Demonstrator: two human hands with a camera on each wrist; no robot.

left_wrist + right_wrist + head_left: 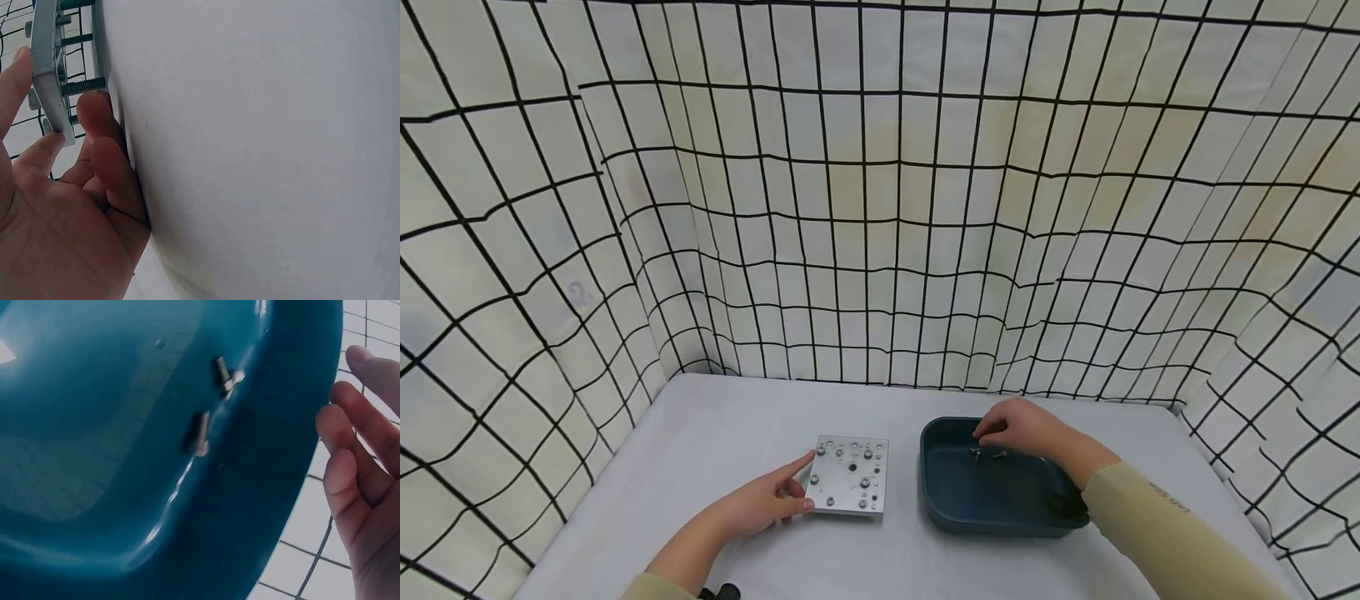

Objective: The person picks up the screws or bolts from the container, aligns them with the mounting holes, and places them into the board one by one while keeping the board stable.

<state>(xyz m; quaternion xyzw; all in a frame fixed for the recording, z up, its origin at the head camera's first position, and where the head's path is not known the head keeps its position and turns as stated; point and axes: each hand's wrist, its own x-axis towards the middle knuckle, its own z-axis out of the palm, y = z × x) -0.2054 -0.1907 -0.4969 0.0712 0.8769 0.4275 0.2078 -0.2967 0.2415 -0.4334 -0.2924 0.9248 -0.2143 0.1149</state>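
Observation:
A square silver metal plate (842, 492) carries several bolts, and their threaded ends stick out below it in the left wrist view. My left hand (763, 502) holds the plate by its left side, with the index finger at the far corner and the thumb at the near one. To the right is a dark blue tray (955, 521) with small bolts (224, 374) lying along its inner far side. Over that far side hovers my right hand (1026, 429), its fingers loosely bent. In the right wrist view nothing shows between those fingers (340, 472).
A white cloth covers the table (715, 433). White walls with a black grid (880, 250) enclose the back and both sides. A small black object (728, 592) shows at the bottom edge near the left sleeve.

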